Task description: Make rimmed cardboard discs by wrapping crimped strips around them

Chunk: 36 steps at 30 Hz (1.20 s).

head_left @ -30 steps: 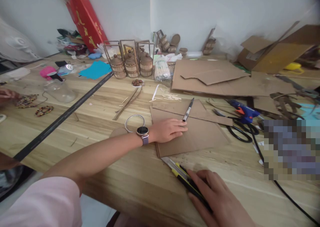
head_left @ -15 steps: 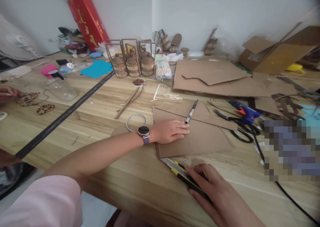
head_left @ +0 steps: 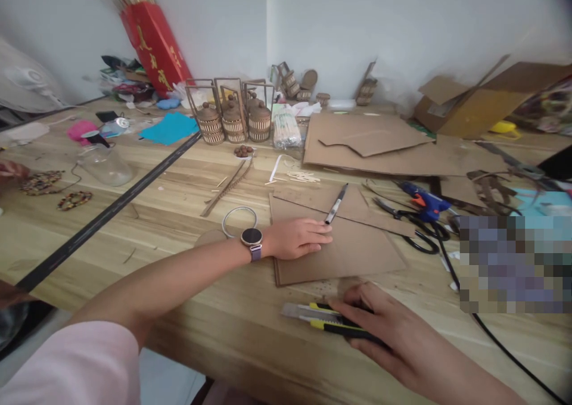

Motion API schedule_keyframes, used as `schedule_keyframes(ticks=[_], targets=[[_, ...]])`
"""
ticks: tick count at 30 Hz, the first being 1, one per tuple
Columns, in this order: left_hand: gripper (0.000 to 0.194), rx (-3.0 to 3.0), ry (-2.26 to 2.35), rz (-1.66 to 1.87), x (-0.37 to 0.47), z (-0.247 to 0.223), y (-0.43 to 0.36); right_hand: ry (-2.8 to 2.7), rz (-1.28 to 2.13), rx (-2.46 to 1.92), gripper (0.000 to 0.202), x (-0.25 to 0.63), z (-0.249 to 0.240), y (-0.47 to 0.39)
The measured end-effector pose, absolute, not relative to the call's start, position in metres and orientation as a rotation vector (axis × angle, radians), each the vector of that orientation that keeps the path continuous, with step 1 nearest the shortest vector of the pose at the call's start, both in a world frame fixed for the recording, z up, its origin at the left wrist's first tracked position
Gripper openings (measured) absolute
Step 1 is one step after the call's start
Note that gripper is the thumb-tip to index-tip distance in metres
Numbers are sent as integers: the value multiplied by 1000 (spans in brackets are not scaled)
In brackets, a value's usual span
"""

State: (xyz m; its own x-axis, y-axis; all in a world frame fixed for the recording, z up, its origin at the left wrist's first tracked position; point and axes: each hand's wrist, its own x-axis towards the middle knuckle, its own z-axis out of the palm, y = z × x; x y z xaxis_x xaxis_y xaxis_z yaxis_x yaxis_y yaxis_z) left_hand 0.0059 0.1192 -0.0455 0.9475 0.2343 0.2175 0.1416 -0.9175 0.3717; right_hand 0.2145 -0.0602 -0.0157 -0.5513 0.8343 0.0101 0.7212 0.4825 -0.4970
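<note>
My left hand (head_left: 297,238) lies flat on a brown cardboard sheet (head_left: 357,250) on the wooden table (head_left: 179,214); a smartwatch (head_left: 251,238) is on that wrist. A black marker (head_left: 336,203) rests on the cardboard just beyond my fingertips. My right hand (head_left: 388,327) grips a yellow-and-black utility knife (head_left: 317,320), which lies nearly flat on the table in front of the sheet's near edge, blade end pointing left.
Black scissors (head_left: 413,229) and a blue glue gun (head_left: 422,198) lie right of the sheet, a black cable (head_left: 500,345) trailing toward me. Larger cardboard pieces (head_left: 379,143) and a box (head_left: 478,104) sit behind. Small woven baskets (head_left: 232,119), a white ring (head_left: 240,219) and a long black ruler (head_left: 111,211) lie to the left.
My right hand has turned the utility knife from a diagonal near the sheet's corner to nearly level, a little away from the cardboard edge. My left hand stays on the sheet.
</note>
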Motion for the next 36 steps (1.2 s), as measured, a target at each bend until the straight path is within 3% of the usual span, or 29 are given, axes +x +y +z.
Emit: schedule_keyframes(ticks=[6,14,19,22,29,36], targets=[[29,2736,408,505,4,-48,117,-2211,265,-1514,41,261,-10,-33],[31,2515,957,768,-25,-26,73,-1946,-226,-1782,42,285,-20,9],[41,1803,1048,655,-68,-30,39,-1774,-143,-2187,36,288,-23,-30],[44,1467,973,662,-74,-33,32,-1808,-40,-2150,34,288,-27,-39],[24,769,918,906,-50,-9,39,-1676,215,-1978,26,290,-38,-32],[53,727,1014,937,-38,-1,52,-1616,341,-1899,22,291,-41,-39]])
